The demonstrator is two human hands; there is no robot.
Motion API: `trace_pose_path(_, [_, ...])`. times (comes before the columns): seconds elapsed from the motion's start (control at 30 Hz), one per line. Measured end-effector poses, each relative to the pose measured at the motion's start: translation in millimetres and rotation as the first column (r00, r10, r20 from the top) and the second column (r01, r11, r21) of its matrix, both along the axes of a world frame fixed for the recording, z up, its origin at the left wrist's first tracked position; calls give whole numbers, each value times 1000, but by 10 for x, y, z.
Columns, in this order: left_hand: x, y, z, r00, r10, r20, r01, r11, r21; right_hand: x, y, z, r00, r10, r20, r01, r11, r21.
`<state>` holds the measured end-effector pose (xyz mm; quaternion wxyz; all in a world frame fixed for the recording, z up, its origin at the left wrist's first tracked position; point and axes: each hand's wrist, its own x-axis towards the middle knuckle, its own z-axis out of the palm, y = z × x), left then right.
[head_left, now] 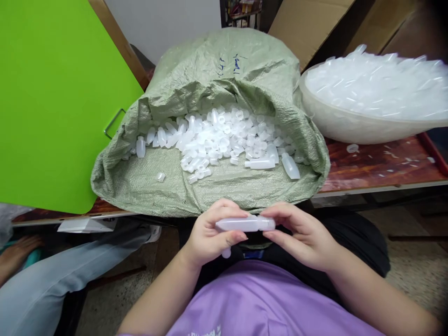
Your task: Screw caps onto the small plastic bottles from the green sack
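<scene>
Item: one translucent white bottle, held level off the near edge of the tabletop, in front of the sack's mouth. Left hand: curled about the body, thumb along the near side, tapered end towards the wrist. Right hand: thumb and fingertips pinching the short end section, perhaps a cap or collar. The grip at both ends probably steadies the body and leaves that section free to be worked. A rounded white tip shows beneath the left hand; whether it belongs to a second bottle cannot be told.

Container: woven green sack, inked on top, its mouth spread over the tabletop's near edge, presumably for easy reach. Contents: heaped small white pieces, some ring-like, with bottles among them; one bottle lies at the mouth's right.

Container: pale bowl, towards the tabletop's right edge, heaped above its rim with translucent pieces, individual shapes unclear. One loose ring lies just beside it.

Also: green board, tabletop's left end; cardboard, behind the bowl.
</scene>
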<state>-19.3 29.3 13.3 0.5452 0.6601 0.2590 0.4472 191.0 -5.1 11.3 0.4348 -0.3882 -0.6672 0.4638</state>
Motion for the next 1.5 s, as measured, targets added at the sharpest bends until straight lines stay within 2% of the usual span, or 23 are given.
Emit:
trace_pose_path(0.07, [-7, -6, -8, 998, -45, 37, 47, 998, -45, -26, -2, 12, 998, 38, 46, -34, 996, -79])
trace_pose_path(0.17, [5, -16, -23, 997, -66, 28, 68, 996, -64, -72, 9, -17, 999, -7, 34, 13, 985, -172])
trace_pose_path(0.23, [14, -20, -35, 999, -36, 29, 38, 996, -82, -81, 6, -48, 996, -66, 57, 66, 998, -9])
trace_pose_path(0.3, [17, -22, -44, 998, -13, 54, 19, 993, -114, -82, -9, -63, 990, -99, 102, 75, 972, 222])
trace_pose_path(0.37, [17, -24, -42, 997, -18, 80, 29, 990, -136, -98, -30, -57, 987, -94, 132, 52, 957, 286])
trace_pose_path(0.47, [20, -29, -25, 997, -42, 58, 48, 993, -107, -161, -42, -36, 996, -58, 74, 58, 998, 13])
trace_pose_path(0.53, [24, -30, -18, 998, -52, 26, 54, 996, -72, -194, -33, -36, 999, -38, 19, 41, 980, -196])
trace_pose_path(0.57, [26, -30, -20, 999, -45, 25, 47, 996, -70, -197, -26, -41, 999, -44, 11, 45, 973, -227])
trace_pose_path(0.6, [27, -30, -26, 999, -30, 36, 33, 996, -83, -191, -19, -46, 998, -59, 20, 61, 980, -190])
trace_pose_path(0.67, [31, -31, -44, 998, 14, 66, -5, 991, -137, -157, -10, -51, 988, -131, 79, 128, 991, 48])
trace_pose_path(0.73, [35, -33, -64, 996, 50, 73, -36, 982, -187, -124, -9, -44, 968, -205, 144, 161, 949, 271])
trace_pose_path(0.77, [39, -35, -73, 996, 58, 68, -43, 979, -201, -116, -10, -38, 963, -204, 178, 146, 945, 293])
trace_pose_path(0.9, [58, -45, -95, 995, 70, 69, -54, 976, -213, -131, -7, -29, 971, -136, 199, 111, 985, 131])
trace_pose_path(0.97, [65, -48, -108, 994, 79, 79, -59, 972, -228, -135, -2, -41, 962, -186, 201, 122, 949, 292])
trace_pose_path(1.03, [72, -50, -124, 992, 82, 92, -55, 964, -261, -133, -1, -54, 941, -235, 245, 95, 876, 474])
trace_pose_path(1.07, [74, -52, -131, 992, 81, 102, -49, 959, -280, -137, -2, -58, 933, -240, 267, 78, 861, 502])
trace_pose_path(1.13, [78, -57, -137, 991, 73, 116, -36, 955, -293, -164, -3, -58, 934, -222, 278, 90, 904, 418])
trace_pose_path(1.23, [73, -68, -119, 995, 51, 80, -30, 968, -250, -241, 2, -51, 965, -156, 209, 153, 988, 28])
trace_pose_path(1.3, [66, -72, -101, 999, 35, 37, -27, 979, -203, -272, 13, -51, 979, -114, 169, 145, 973, -179])
trace_pose_path(1.33, [63, -72, -94, 999, 46, 26, -40, 979, -200, -268, 19, -52, 978, -115, 172, 145, 973, -178])
trace_pose_path(1.4, [68, -70, -90, 995, 98, 30, -87, 964, -252, -224, 32, -55, 954, -181, 239, 173, 983, 54])
trace_pose_path(1.43, [76, -70, -91, 992, 121, 38, -104, 948, -302, -189, 41, -55, 927, -243, 287, 178, 956, 235])
trace_pose_path(1.5, [105, -75, -94, 991, 120, 63, -85, 912, -402, -124, 65, -49, 863, -353, 362, 115, 835, 539])
